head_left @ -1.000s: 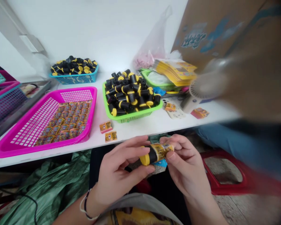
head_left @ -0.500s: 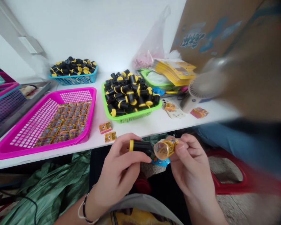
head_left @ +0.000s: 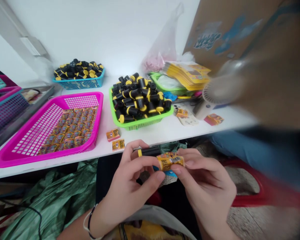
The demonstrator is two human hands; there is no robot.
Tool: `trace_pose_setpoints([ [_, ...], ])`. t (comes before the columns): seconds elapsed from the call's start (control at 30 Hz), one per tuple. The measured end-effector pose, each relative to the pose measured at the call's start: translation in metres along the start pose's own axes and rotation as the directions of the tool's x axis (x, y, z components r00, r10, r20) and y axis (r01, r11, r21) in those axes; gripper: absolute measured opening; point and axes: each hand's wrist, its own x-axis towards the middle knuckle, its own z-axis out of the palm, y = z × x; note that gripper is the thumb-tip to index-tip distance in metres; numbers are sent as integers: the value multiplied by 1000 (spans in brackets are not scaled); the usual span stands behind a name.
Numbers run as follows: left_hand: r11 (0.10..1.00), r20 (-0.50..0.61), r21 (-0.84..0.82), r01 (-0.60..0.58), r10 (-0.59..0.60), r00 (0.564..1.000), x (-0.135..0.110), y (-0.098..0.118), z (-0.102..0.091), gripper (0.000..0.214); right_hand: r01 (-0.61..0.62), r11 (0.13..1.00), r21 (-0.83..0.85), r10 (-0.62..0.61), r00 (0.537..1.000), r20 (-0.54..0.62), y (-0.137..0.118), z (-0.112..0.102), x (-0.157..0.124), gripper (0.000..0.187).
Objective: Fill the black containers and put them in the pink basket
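My left hand [head_left: 132, 181] grips a black tube with a yellow cap [head_left: 147, 152], held level just below the table's front edge. My right hand [head_left: 206, 185] pinches a small yellow-orange printed wrapper piece [head_left: 170, 161] right beside and slightly under that tube. The two hands almost touch. Two small orange printed packets [head_left: 115, 140] lie on the white table [head_left: 165, 130] just above my left hand.
A green basket [head_left: 142, 122] heaped with black-and-yellow tubes stands at centre. A pink tray [head_left: 27, 146] holds rows of orange packets at left. A blue basket [head_left: 78, 83] of tubes sits behind. A small white fan [head_left: 215, 95], yellow sheets and a cardboard box [head_left: 230, 30] crowd the right.
One second ago the wrapper piece sat on the tube; half a second ago it was pulled off to the right. Now it lies sideways against the tube, both hands closer together.
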Motion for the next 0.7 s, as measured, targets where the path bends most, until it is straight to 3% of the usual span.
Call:
trace_pose_setpoints([
  [0.13, 999, -21, 53, 3, -2, 1000, 1, 0, -1, 11, -5, 1000, -13, 5, 1000, -2, 1, 1, -2, 30],
  [0.4, 998, -77, -68, 9, -14, 997, 0, 6, -5, 8, -70, 997, 35, 72, 996, -59, 7, -4, 0, 28],
  [0.53, 996, -152, -28, -84, 79, 985, -6, 5, -14, 19, -102, 994, 34, 105, 990, -96, 14, -8, -1, 25],
  [0.7, 972, -83, 118, -202, 212, 974, -10, 7, -18, 38, -127, 992, -4, 125, 983, -131, 16, -8, 0, 23],
])
